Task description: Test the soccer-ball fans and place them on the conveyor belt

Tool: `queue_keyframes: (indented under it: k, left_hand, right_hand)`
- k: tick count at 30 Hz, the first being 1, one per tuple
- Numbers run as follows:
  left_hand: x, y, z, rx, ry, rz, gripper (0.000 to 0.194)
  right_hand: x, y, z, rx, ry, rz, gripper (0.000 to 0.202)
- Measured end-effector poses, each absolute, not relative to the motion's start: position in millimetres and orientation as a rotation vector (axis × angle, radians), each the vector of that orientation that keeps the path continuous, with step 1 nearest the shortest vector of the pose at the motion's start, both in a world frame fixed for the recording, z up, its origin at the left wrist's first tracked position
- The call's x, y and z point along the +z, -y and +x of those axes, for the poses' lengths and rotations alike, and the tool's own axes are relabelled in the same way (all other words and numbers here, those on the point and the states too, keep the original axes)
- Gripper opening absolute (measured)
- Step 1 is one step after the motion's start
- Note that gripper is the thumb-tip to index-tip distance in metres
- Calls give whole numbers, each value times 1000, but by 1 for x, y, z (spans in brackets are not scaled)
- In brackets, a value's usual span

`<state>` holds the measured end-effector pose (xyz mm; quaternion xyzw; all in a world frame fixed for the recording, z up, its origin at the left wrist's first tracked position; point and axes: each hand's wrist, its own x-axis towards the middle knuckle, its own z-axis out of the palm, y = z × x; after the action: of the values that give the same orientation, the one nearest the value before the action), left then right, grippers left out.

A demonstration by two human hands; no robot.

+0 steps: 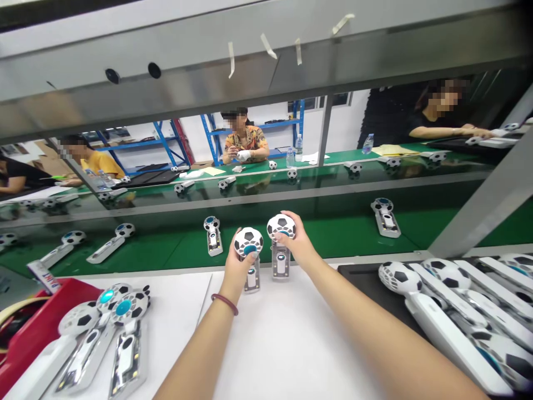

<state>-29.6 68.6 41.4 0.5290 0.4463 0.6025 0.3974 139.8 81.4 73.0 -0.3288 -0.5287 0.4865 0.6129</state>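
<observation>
My left hand [240, 265] grips a handheld device with a soccer-ball head [249, 240], thumb across the front below its teal centre. Its clear-cased handle hangs down over the white work surface. Just right of it, my right hand [296, 240] is closed round the ball head of a second soccer-ball device [280, 264], its clear handle also pointing down. The two devices are side by side, a small gap apart, at the far edge of the white surface [266, 344]. What these devices are for I cannot tell.
Several like devices lie on the green conveyor belt [325, 222]. More fill a black tray [353, 278] at right. Several rest at left beside a red tape dispenser [50, 322]. A metal post [483, 183] slants at right. Co-workers sit across the line.
</observation>
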Motion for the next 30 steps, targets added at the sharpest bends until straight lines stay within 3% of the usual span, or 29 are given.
queue_keyframes:
  k: [5,11,16,22,30]
  left_hand:
    - [39,-67,-31,1544,-1160,1284,56]
    - [40,-66,-31,1539,-1104,1330,67]
    - [26,-66,-45,1298,-1077,1269,66]
    - [9,-63,-54,1149,-1002,1067,48]
    - [16,-59,-55,1124,-841,927,60]
  right_hand:
    - [68,-83,140,1121,1259,-744,60]
    - [66,-84,137,1102,1255,-742,59]
    - [53,-93,142,1302,1280,-761,78]
    - [26,-95,141,1679,1262,-906,47]
    - [27,-92,121,1712,941,-835,63]
